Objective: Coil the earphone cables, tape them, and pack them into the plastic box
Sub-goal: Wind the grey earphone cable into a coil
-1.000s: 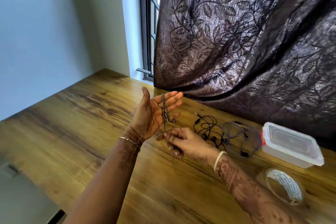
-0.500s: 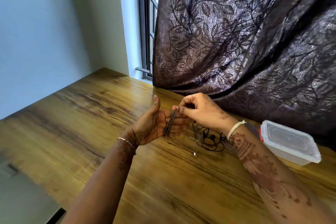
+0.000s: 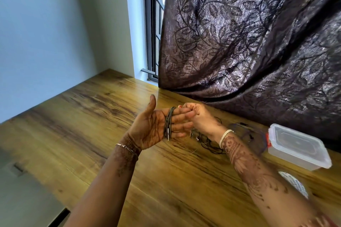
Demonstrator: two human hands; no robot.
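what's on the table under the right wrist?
A loose tangle of black earphone cable lies on the table there. The right hand and its wrist cover the tangle's upper part, so its full extent cannot be seen.

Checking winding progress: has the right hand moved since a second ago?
Yes. The right hand rose from low over the table toward the curtain, pinching the earphone cable at the left hand; the plastic box stayed put.
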